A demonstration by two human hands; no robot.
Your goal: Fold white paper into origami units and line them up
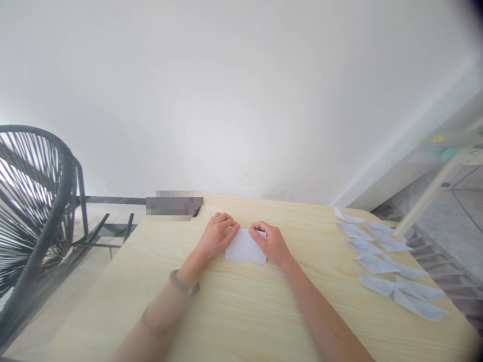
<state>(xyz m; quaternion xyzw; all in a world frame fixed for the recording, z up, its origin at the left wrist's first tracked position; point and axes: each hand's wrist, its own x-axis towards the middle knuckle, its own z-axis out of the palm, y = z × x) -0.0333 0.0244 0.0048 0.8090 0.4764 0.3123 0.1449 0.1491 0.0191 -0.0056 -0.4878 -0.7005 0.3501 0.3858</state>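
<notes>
I saw one white sheet [244,247] on the table [234,311], squarely in front of the person, and took it as the point from which to place everything else. Two bare hands were on it. The left hand [221,232] had its thumb and fingers closed on the sheet's far left corner, while the right hand [270,241] had its own closed on the far right corner, the two thumbs only a little apart along the far edge. Whether the sheet carried a fold, I couldn't tell. Below the left hand, to the near left of the sheet, one thick dark bracelet [184,282] circled the wrist.

Well to the right of the sheet lay the folded white papers [364,247]. I counted ten, pointed and slanting, spread in a loose band running from the far side of the table towards the near side; several touched or overlapped their neighbours. To the far left of the sheet sat one dark object [174,203], too blurred to make out. Farther left still, off the table, stood one dark corded chair [65,193]. Beyond the folded papers, right of the sheet, rose one pale slanting pole [426,197]. One white wall [241,100] stood behind the sheet, past the table's far edge.
</notes>
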